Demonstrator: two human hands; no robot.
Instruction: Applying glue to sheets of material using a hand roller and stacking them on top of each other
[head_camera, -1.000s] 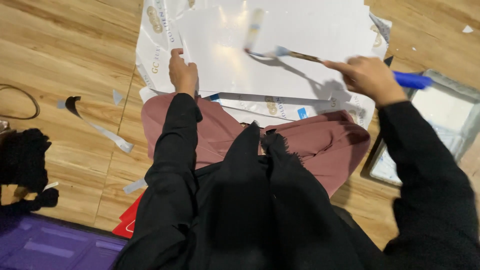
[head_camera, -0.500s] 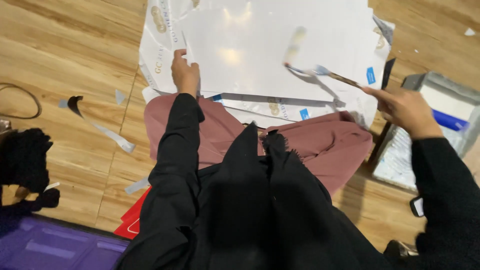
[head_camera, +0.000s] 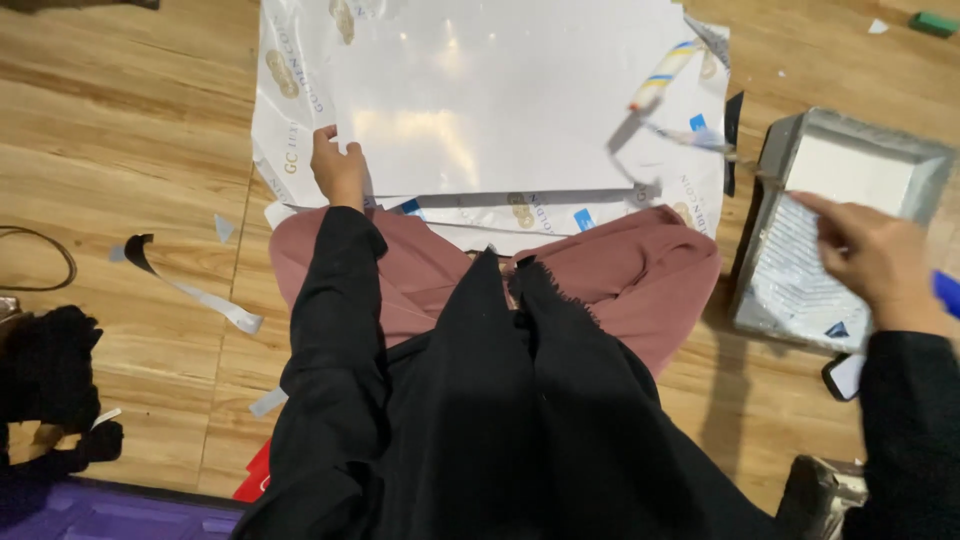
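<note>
I sit on a wooden floor with a large white board (head_camera: 500, 90) lying in front of my knees. My left hand (head_camera: 338, 168) rests on the board's near left edge and holds it down. My right hand (head_camera: 875, 262) grips a paint roller with a blue handle (head_camera: 946, 295); its thin metal arm reaches left to the blurred roller head (head_camera: 662, 76), which hovers over the board's right side. That hand is above a grey paint tray (head_camera: 860, 150) standing to the right of the board.
White printed sheets (head_camera: 290, 120) lie under the board. Strips of torn tape (head_camera: 190, 290) and a dark cable loop (head_camera: 40, 265) lie on the floor at left. A black cloth bundle (head_camera: 45, 370) sits lower left, a phone (head_camera: 845, 375) lies near the tray.
My right hand has carried the roller to the right, from over the board's middle toward the paint tray. My left hand has stayed on the board's edge.
</note>
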